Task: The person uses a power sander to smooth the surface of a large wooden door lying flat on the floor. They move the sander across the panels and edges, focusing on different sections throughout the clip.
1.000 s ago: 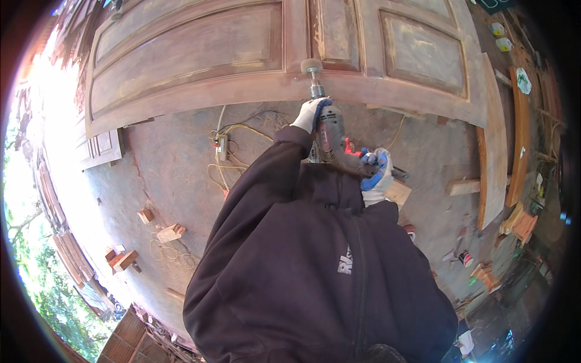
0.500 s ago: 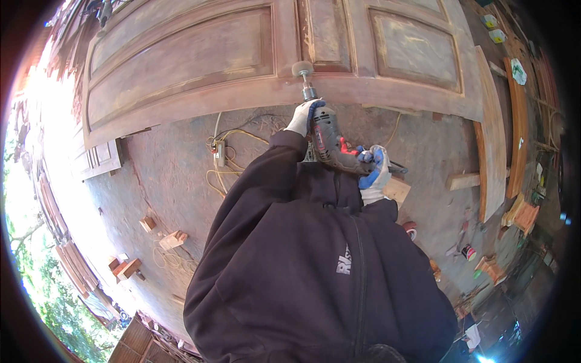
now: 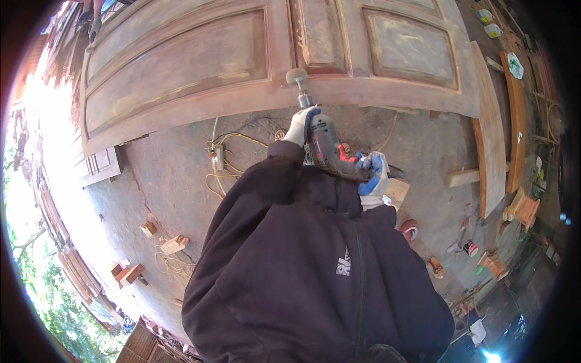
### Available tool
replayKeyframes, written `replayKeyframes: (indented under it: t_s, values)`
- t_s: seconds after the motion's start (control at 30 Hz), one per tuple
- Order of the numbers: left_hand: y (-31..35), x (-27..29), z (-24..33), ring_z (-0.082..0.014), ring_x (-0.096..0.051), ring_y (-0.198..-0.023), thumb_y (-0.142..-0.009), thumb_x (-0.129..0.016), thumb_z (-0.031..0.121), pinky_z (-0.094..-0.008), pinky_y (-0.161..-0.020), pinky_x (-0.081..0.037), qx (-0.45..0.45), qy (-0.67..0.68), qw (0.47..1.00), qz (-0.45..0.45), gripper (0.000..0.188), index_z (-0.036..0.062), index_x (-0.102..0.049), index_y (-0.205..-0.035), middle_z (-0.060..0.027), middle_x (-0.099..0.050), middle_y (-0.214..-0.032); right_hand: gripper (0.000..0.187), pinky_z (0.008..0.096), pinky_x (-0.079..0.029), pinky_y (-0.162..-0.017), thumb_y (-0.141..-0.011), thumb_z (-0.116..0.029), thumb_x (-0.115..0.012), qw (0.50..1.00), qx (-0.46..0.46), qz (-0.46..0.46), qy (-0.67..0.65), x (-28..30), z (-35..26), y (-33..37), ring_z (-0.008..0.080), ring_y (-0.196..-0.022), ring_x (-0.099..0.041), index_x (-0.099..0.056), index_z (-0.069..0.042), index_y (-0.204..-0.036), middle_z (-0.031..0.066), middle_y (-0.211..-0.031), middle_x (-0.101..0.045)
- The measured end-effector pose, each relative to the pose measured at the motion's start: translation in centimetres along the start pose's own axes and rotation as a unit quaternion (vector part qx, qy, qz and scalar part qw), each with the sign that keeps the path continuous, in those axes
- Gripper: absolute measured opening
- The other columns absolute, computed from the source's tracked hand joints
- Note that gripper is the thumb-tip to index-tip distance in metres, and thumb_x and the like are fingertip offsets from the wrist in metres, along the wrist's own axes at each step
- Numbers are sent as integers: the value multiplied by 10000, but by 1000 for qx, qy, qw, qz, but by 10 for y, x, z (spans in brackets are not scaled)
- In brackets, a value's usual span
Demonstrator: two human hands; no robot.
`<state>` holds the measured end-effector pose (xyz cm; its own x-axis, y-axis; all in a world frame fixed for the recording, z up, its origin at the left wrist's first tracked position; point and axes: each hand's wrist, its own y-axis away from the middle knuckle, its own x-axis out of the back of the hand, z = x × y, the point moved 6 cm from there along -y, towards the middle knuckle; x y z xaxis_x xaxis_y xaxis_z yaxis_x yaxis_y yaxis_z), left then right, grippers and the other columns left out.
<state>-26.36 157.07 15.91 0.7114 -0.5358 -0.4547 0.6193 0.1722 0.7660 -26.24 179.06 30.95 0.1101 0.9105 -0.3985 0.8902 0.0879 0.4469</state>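
A grey and red power drill point(image 3: 325, 140) is held in both my gloved hands, pointing away from me. My left hand point(image 3: 299, 125) wraps round its front, just behind the chuck. At the rear, my right hand point(image 3: 376, 174) grips the handle, with fingers near the red trigger. A round sanding head point(image 3: 296, 75) on the drill's shaft is over the near rail of a panelled wooden door point(image 3: 200, 100), below the narrow middle panel. Whether it touches the wood, I cannot tell. Both gloves are white and blue.
Yellow cord and a socket box point(image 3: 218, 156) lie on the floor left of me. Small wood blocks point(image 3: 174, 244) are scattered at the left. Long boards point(image 3: 491, 139) lean at the right, near a short plank point(image 3: 462, 176). A sanding roll point(image 3: 408, 230) lies beside my right side.
The drill and its sanding head have shifted slightly left and nearer to me along the rail. Both hands keep their hold. At the far upper left, part of another person has come into view.
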Motion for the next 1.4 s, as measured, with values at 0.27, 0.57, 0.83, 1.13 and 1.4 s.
replayKeyframes:
  t_s: [0.27,0.57,0.83,1.13,1.4]
  values:
    - [-3,-32,-14,-135,-602,-733,-809,-697,254,-304,-648,-494,-23,-8,995,-95,352,30,-623,-1070,-33,-626,-874,178,431,-399,-958,-941,-213,-467,999,53,2,-2,33,4,9,173,-655,-491,-476,-79,-823,14,-677,-439]
    - [2,8,8,-141,-609,-709,-833,-686,267,-297,-636,-496,-59,-10,998,-26,310,37,-640,-1036,-52,-646,-862,124,411,-448,-877,-910,-171,-530,998,5,-14,-67,-3,20,11,155,-635,-489,-502,-74,-838,13,-662,-468]
    - [-11,-33,4,-124,-575,-646,-770,-749,271,-288,-591,-462,-14,-74,997,5,322,47,-656,-981,-25,-621,-785,126,416,-458,-873,-906,-148,-535,993,3,48,-109,30,12,-8,142,-600,-483,-517,-69,-810,5,-682,-461]
    - [-36,-107,-31,-102,-534,-637,-775,-741,295,-260,-593,-442,-25,-62,993,-99,315,59,-649,-962,-5,-605,-780,198,405,-417,-916,-900,-214,-535,990,66,76,-97,59,-40,-18,170,-611,-464,-497,-85,-754,13,-631,-434]
    - [-37,-124,-32,-123,-576,-672,-807,-700,294,-285,-632,-479,-37,-119,986,-106,338,45,-642,-1027,-28,-623,-820,196,391,-437,-895,-904,-159,-528,988,65,85,-113,69,-43,-22,150,-598,-460,-458,-109,-727,-2,-639,-413]
